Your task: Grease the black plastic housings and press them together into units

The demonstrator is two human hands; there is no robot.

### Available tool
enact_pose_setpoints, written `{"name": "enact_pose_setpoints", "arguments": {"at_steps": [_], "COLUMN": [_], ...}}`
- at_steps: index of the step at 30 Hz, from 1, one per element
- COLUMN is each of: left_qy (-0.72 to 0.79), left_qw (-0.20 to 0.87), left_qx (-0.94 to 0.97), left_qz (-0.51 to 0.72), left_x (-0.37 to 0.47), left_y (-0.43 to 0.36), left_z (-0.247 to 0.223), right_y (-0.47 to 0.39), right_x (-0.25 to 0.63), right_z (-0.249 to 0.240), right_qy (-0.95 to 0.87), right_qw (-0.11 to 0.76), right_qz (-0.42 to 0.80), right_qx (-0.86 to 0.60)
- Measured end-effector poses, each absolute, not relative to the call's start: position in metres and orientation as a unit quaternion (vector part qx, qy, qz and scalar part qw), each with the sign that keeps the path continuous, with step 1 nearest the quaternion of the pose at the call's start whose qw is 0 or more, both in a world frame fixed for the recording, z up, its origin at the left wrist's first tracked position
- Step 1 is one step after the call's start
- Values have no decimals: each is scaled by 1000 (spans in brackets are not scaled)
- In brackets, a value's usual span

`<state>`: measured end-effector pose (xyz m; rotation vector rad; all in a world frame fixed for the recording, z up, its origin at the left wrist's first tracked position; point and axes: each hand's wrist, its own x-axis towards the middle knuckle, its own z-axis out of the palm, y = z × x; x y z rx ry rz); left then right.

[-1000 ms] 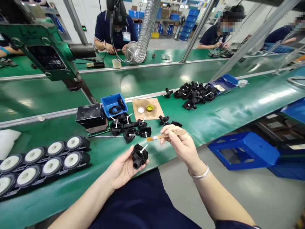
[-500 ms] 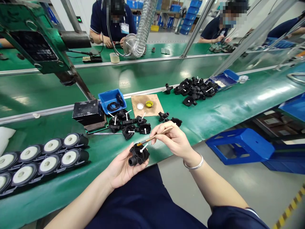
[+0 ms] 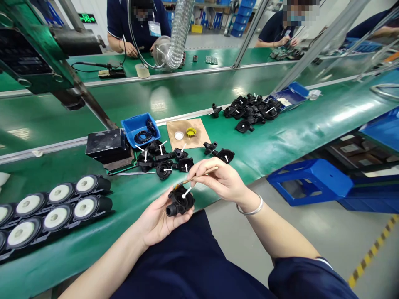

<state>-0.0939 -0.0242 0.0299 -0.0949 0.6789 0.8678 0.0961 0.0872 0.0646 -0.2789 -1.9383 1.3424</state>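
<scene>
My left hand (image 3: 156, 220) holds a black plastic housing (image 3: 183, 201) with a white pin standing in it and a short round port toward the lower left. Pinched in my right hand (image 3: 218, 178) is a thin brush (image 3: 195, 177) with a wooden handle. Its tip rests at the housing's upper rim. Beyond my hands, several like black parts (image 3: 164, 169) with white pins lie on the green bench (image 3: 137, 228). A yellow cap (image 3: 191, 132) and a white cap (image 3: 178, 136) sit on a piece of cardboard (image 3: 202, 139).
A blue bin (image 3: 139, 135) with black rings stands beside a black block (image 3: 106, 143). Round parts with white centres (image 3: 56, 218) line the left. Farther back are a heap of black parts (image 3: 249, 110) and a green press (image 3: 40, 45). People sit across the bench.
The brush tip has shifted left along the housing's rim, and my right hand has moved slightly left with it. The camera view has turned a little, so the bench items appear farther left.
</scene>
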Motion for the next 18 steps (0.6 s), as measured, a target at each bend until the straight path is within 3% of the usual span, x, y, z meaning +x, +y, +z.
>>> {"name": "enact_pose_setpoints", "arguments": {"at_steps": [5,13,18], "left_qy": [330,328,326], "left_qw": [850,856,853], "left_qx": [-35,-24,-28], "left_qz": [409,398,406], "left_x": [-94,-89,-90], "left_y": [-25,-25,-26], "left_z": [29,29,26], "right_y": [86,83,81], "right_x": [106,102,107], "right_z": [75,63,69], "right_qy": [-837,-775,-817], "right_qw": [326,402,367], "right_qz": [405,475,417], "right_qx": [-167,-112,-155]}}
